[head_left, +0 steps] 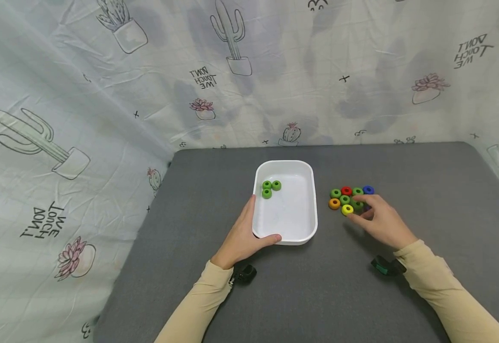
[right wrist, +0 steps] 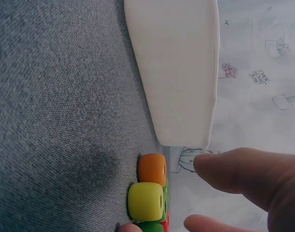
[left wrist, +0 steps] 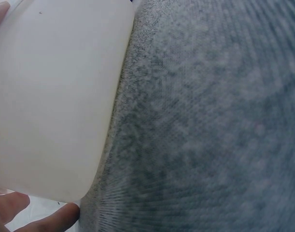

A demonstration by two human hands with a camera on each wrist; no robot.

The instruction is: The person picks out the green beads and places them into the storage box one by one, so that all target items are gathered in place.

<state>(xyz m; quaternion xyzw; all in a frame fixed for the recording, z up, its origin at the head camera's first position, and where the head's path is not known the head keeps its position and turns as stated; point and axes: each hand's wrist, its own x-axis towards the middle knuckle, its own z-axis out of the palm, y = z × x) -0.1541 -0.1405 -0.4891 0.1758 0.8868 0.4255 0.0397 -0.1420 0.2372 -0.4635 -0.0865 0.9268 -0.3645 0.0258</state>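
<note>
White tray (head_left: 294, 214) on gray desk (head_left: 309, 295), three green beads (head_left: 267, 193) inside, grouped toward far left corner. Left hand (head_left: 242, 238) on tray's near left corner: thumb along near edge, fingers along left side, spread well apart from thumb. Right hand (head_left: 384, 226) over the bead cluster (head_left: 345, 200) right of tray; thumb and fingers apart, can't tell if they touch a bead. Cluster mixes green, red and blue, plus orange bead (right wrist: 152, 168) and yellow bead (right wrist: 146, 202), nearest the thumb. Cactus-print cloth (head_left: 275, 105) behind.
</note>
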